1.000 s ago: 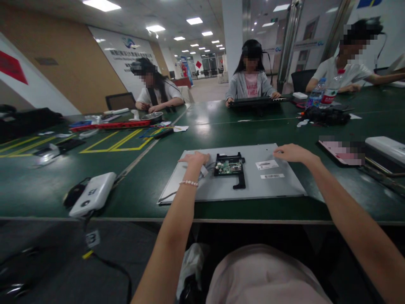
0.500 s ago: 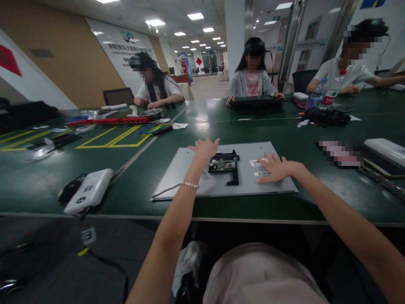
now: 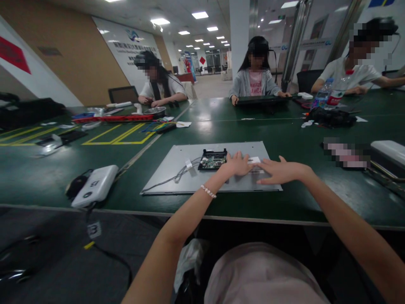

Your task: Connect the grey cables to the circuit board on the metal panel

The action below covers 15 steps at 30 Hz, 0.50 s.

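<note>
Grey panel (image 3: 180, 155) shifted left; left hand (image 3: 239, 164) crossed past circuit board (image 3: 212, 161), uncovering cables (image 3: 181, 172), now near right hand (image 3: 280, 171). Both spread, palms down, gripping nothing. Panel flat, near side of green table (image 3: 221, 131); white device (image 3: 96, 183) left.

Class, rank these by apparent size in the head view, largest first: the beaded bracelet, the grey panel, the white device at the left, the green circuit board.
1. Grey panel
2. White device
3. Green circuit board
4. Beaded bracelet
</note>
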{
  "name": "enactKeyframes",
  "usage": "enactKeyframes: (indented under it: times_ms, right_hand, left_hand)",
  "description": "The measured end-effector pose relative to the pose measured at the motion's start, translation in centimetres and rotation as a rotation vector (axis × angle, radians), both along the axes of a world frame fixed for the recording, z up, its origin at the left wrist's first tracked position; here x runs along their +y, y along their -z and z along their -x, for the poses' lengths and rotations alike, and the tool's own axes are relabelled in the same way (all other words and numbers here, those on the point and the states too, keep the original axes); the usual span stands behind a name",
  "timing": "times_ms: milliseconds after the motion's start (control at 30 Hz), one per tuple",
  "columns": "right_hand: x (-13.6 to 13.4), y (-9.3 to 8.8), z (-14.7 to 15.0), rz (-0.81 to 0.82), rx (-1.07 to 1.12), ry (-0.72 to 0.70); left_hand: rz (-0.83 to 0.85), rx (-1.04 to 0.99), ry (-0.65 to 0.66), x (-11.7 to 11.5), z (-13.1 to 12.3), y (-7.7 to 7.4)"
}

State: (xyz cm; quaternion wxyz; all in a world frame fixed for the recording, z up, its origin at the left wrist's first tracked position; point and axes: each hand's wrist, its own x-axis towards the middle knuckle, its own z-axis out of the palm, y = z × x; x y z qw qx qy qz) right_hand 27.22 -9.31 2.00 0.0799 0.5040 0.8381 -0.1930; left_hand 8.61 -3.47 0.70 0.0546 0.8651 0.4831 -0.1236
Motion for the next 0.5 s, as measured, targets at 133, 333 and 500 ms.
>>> enactKeyframes:
  times_ms: [133, 333, 500]
  right_hand:
    - [-1.6, -1.1, 0.0, 0.071, -0.037, -0.070]
    - [-2.6, -0.4, 1.3, 0.130, 0.028, -0.236]
    - [-2.7, 1.6, 3.7, 0.055, 0.126, -0.254]
  left_hand:
    - [0.096, 0.042, -0.057, 0.6, 0.0, -0.2]
    - [0.148, 0.058, -0.111, 1.7, 1.5, -1.4]
    - [0.031, 0.039, -0.233, 2.0, 1.6, -0.6]
